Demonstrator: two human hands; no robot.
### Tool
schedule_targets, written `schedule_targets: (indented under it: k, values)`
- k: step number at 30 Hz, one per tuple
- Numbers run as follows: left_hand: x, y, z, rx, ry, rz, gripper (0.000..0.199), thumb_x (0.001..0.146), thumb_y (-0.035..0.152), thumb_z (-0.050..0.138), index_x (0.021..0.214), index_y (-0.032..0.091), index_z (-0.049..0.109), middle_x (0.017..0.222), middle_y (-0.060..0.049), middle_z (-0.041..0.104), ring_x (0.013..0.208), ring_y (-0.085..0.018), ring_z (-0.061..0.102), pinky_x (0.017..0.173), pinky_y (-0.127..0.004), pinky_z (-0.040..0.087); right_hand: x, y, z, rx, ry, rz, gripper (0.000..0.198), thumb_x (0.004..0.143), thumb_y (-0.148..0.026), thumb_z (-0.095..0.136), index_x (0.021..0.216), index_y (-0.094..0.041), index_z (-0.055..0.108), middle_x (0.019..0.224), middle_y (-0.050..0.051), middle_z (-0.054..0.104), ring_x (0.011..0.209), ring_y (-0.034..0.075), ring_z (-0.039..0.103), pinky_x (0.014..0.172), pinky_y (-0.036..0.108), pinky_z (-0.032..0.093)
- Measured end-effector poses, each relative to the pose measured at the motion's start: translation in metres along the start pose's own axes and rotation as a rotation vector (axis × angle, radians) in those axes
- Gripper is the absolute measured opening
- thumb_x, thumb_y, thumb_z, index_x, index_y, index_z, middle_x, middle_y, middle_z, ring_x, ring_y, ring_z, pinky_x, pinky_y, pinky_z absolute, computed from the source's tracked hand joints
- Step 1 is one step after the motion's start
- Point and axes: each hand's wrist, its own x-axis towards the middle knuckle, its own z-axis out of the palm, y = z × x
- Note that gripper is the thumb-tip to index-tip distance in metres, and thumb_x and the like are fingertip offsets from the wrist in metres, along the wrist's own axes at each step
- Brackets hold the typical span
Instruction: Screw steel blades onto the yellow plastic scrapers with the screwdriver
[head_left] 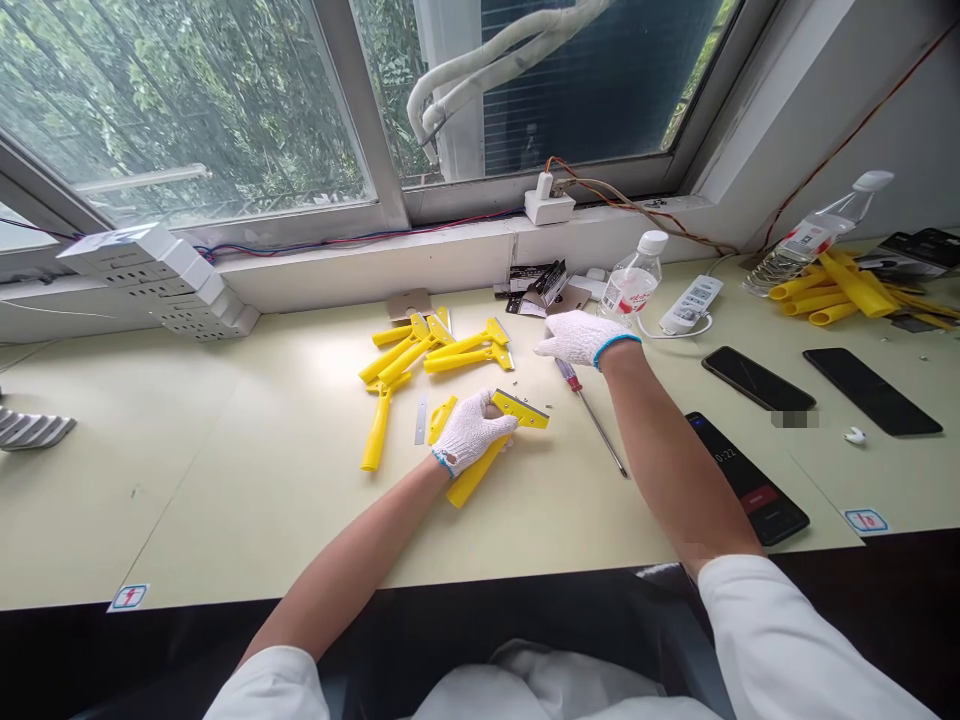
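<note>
A yellow scraper (486, 474) is gripped at the neck by the gloved left hand (472, 432), in the middle of the frame; its head is shown at the upper right of the fist, and its neck is covered by the glove. A smaller yellow piece (441, 420) is partly hidden behind the same hand. A flat blade (421, 420) is seen just to its left.

The gloved right hand (581, 338) is held right of centre, over the handle end of a screwdriver (589, 411); whether anything is grasped there cannot be told, since the fingertips are hard to make out. Tiny screws (548, 407) are scattered between the hands, too small to be counted. Other scrapers (405, 362) are heaped left of centre, partly overlapped. At the lower right, a phone (772, 510) is partly covered by the right forearm; at the left edge, a grey ridged object (34, 430) is cut off.
</note>
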Motion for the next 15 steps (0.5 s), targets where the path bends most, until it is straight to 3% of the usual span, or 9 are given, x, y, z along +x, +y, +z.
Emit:
schedule_targets:
  k: [4,7,11,15]
  values:
    - [-0.01,0.008,0.001,-0.011,0.033,-0.065,0.028,0.087,0.032,0.083,0.109,0.018,0.072,0.081,-0.005,0.081,0.066,-0.019,0.075,0.06,-0.028,0.06,-0.026,-0.016,-0.01,0.072,0.049,-0.164,0.035,0.103,-0.041,0.061,0.12,-0.016,0.079,0.11,0.016,0.081,0.081,0.023,0.071,0.066,0.032,0.043]
    - [-0.02,0.015,0.002,0.002,0.067,-0.118,0.022,0.083,0.026,0.086,0.097,0.017,0.073,0.079,-0.006,0.081,0.064,-0.019,0.074,0.057,-0.028,0.058,-0.04,-0.03,-0.004,0.146,0.102,-0.382,0.02,0.099,-0.028,0.064,0.11,-0.018,0.078,0.096,0.008,0.078,0.069,0.017,0.062,0.063,0.029,0.04]
    - [-0.026,0.015,0.001,0.013,0.108,-0.119,0.014,0.08,0.021,0.084,0.089,0.018,0.074,0.079,-0.006,0.083,0.061,-0.019,0.073,0.058,-0.03,0.06,-0.043,-0.041,0.037,0.236,0.149,-0.728,0.007,0.096,-0.017,0.066,0.098,-0.019,0.073,0.091,0.004,0.074,0.081,0.017,0.063,0.073,0.027,0.043]
    - [-0.023,0.002,-0.004,-0.016,0.095,-0.065,0.016,0.082,0.028,0.085,0.091,0.018,0.076,0.082,-0.006,0.083,0.064,-0.02,0.075,0.06,-0.03,0.062,-0.037,-0.038,0.093,0.37,0.273,-0.82,0.009,0.096,-0.011,0.065,0.099,-0.017,0.07,0.097,0.007,0.075,0.085,0.019,0.066,0.078,0.028,0.047]
